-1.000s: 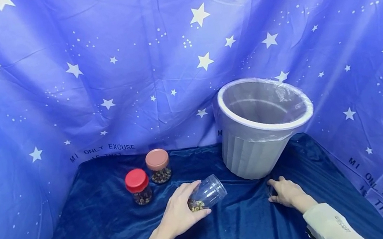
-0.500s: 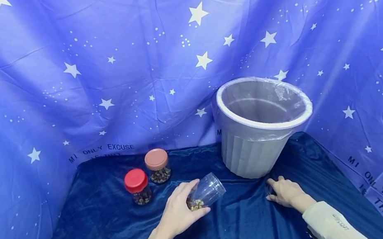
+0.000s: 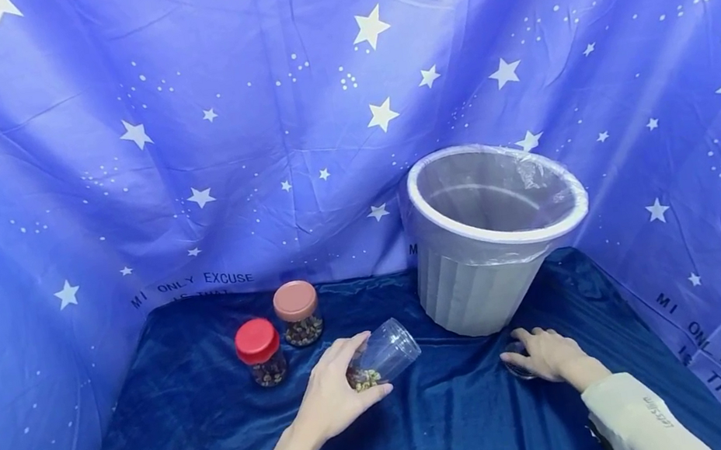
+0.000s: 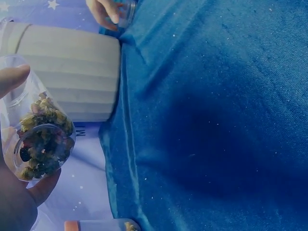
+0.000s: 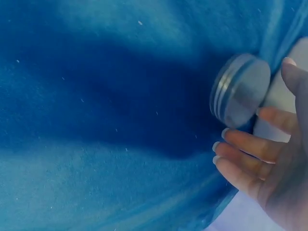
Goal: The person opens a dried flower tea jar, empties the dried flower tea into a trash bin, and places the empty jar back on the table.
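Note:
My left hand (image 3: pixel 330 393) grips a clear plastic jar (image 3: pixel 390 350) by its lower part, thumb on one side and fingers on the other. The jar is lidless and tilted, its mouth toward the upper right. Dried flower buds (image 4: pixel 45 139), yellowish green with some dark red, gather at its bottom. A round clear lid (image 5: pixel 248 91) lies on the blue cloth near the bin's foot. Over and beside it is my right hand (image 3: pixel 549 354), fingers spread and loosely bent, fingertips close to the lid's edge in the right wrist view.
A grey ribbed bin (image 3: pixel 476 285) with a clear liner stands at the back right. Left of the tilted jar are a red-lidded jar (image 3: pixel 260 351) and a pink-lidded jar (image 3: pixel 299 313). Dark blue cloth (image 3: pixel 436 433) covers the table; a starry curtain (image 3: pixel 264 154) surrounds it.
My right hand has loosened its fingers from the lid and shifted slightly right, leaving the lid on the cloth. The jar in my left hand has tipped slightly more upright.

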A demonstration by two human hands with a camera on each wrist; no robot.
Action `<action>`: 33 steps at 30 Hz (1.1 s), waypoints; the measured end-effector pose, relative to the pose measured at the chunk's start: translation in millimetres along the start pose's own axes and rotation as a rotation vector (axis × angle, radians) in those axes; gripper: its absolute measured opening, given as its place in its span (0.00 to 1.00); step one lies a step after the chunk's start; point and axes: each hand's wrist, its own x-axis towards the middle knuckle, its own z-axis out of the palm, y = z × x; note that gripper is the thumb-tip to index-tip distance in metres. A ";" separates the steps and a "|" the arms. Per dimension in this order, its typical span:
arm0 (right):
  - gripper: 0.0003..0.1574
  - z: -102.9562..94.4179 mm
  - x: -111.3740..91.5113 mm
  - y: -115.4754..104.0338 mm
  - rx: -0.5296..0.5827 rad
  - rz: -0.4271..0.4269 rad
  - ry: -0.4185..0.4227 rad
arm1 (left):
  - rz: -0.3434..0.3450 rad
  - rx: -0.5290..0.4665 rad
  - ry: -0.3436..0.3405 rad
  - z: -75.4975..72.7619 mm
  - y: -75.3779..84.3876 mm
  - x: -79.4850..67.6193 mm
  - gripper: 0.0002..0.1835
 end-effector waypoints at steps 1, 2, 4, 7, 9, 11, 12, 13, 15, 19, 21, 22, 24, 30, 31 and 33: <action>0.39 -2.8 0.3 2.2 0.010 0.007 -0.002 | -0.006 -0.002 -0.001 -0.6 -0.1 -0.1 0.41; 0.38 -5.7 0.6 4.6 0.019 0.015 -0.003 | -0.016 -0.008 -0.003 -1.2 -0.3 -0.3 0.41; 0.38 -11.8 1.0 10.5 0.033 0.025 -0.006 | -0.031 -0.012 -0.006 -1.8 -0.6 -0.8 0.41; 0.38 -20.8 0.8 20.2 0.050 0.033 -0.008 | -0.048 -0.019 -0.009 -2.2 -0.6 -0.8 0.41; 0.38 -26.8 0.5 25.4 0.067 0.031 -0.005 | -0.053 -0.013 -0.011 -2.9 -0.6 -0.5 0.41; 0.37 -32.0 0.0 29.9 0.086 0.030 0.000 | -0.056 -0.013 -0.016 -4.3 -0.1 0.5 0.41; 0.37 -34.5 -0.3 31.6 0.096 0.032 0.003 | -0.058 -0.013 -0.019 -5.1 0.1 1.1 0.41; 0.37 -36.8 -0.8 33.1 0.107 0.033 0.008 | -0.059 -0.018 -0.021 -6.0 0.3 1.9 0.41; 0.37 -41.4 -1.7 35.4 0.130 0.037 0.016 | -0.057 -0.029 -0.023 -8.2 1.1 3.8 0.41; 0.35 -50.9 -3.0 38.4 0.183 0.035 0.041 | -0.048 -0.027 -0.015 -12.6 2.6 8.2 0.41; 0.33 -55.7 -3.2 39.7 0.203 0.027 0.058 | -0.039 -0.018 -0.008 -14.9 3.4 10.7 0.41; 0.32 -58.0 -3.0 40.3 0.212 0.022 0.069 | -0.034 -0.017 -0.006 -16.0 3.6 12.1 0.41; 0.30 -63.1 -2.8 41.5 0.227 0.010 0.097 | -0.023 -0.017 -0.006 -18.6 4.1 15.5 0.41; 0.27 -80.8 -0.5 46.3 0.251 -0.001 0.200 | -0.013 -0.052 -0.010 -28.1 5.5 25.8 0.40; 0.28 -84.7 0.3 47.5 0.252 0.002 0.215 | -0.014 -0.059 -0.005 -29.6 5.6 26.9 0.40; 0.28 -93.2 1.7 50.6 0.259 0.005 0.246 | -0.018 -0.075 0.008 -32.4 5.7 28.6 0.40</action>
